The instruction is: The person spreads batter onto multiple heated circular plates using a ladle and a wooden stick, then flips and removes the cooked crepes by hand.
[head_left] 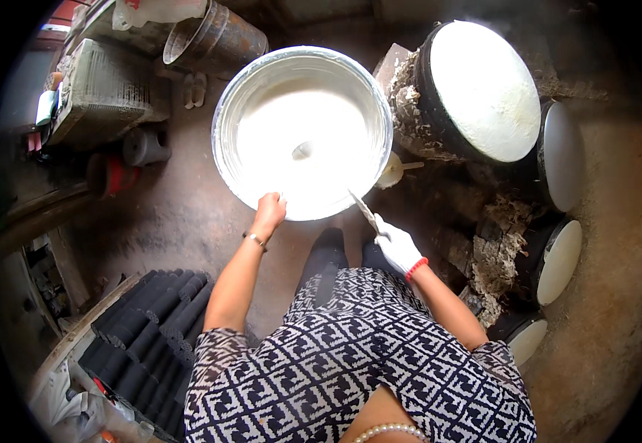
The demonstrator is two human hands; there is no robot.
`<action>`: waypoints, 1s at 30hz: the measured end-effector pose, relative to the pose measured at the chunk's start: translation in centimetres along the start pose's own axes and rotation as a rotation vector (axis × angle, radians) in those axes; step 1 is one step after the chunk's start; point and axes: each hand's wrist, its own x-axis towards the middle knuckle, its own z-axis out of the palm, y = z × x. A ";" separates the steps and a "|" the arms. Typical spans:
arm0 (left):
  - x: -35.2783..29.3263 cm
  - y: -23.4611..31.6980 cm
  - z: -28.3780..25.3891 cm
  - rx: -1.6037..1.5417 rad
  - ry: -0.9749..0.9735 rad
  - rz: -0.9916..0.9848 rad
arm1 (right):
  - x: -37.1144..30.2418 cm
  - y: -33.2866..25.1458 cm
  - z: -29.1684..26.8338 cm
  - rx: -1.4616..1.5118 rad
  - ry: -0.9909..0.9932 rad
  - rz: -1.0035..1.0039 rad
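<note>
A large round metal basin (220, 140) stands before me, its inside bright with a white, batter-like mass (299, 111). A small greyish oval (302, 150) shows in the middle of the white; glare hides what it is. My left hand (270, 212), bare with a bracelet at the wrist, is closed at the basin's near rim; what its fingers hold cannot be made out. My right hand (398, 247), in a white glove with a red cuff, is closed around a pale, narrow stick-like tool (364, 210). The tool's far end reaches over the basin's near right rim.
Black drum-like stoves with round white tops (483, 92) curve along the right, with crumbly debris (502, 255) beside them. Stacked black briquettes (151, 317) lie at lower left. A metal bucket (217, 37) tilts behind the basin. A grey box-like block (103, 92) stands far left.
</note>
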 end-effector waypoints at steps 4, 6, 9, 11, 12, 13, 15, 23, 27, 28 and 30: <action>6.2 -4.9 8.3 -0.109 0.006 -0.177 | 6.1 2.6 3.8 -0.088 0.158 -0.114; 6.2 -4.3 10.0 -0.409 -0.112 -0.303 | 6.6 0.2 2.1 0.200 -0.096 0.231; 1.0 1.4 7.2 -1.043 -0.338 -0.463 | 4.3 -0.8 0.7 0.437 -0.220 0.351; -2.8 2.1 4.6 -1.173 -0.398 -0.437 | 2.6 -0.2 -0.8 0.422 -0.286 0.340; -4.9 3.2 3.0 -1.166 -0.395 -0.397 | 1.8 0.9 -1.3 0.373 -0.288 0.298; -6.8 4.6 1.0 -1.162 -0.382 -0.348 | 1.5 2.9 -0.9 0.313 -0.168 0.094; -10.7 7.6 -3.6 -1.162 -0.342 -0.249 | 1.9 6.2 0.5 0.180 0.066 -0.341; -25.4 18.4 -19.0 -0.920 -0.109 0.227 | -2.6 -7.7 -6.2 -0.105 0.425 -1.051; -28.0 23.0 -21.6 -0.826 0.079 0.423 | -5.2 -14.9 -9.2 -0.031 0.538 -1.191; -28.0 23.4 -21.5 -0.819 0.092 0.445 | -5.8 -16.3 -9.4 -0.003 0.541 -1.207; -27.8 23.8 -20.7 -0.819 0.106 0.455 | -6.6 -18.5 -9.2 0.045 0.550 -1.211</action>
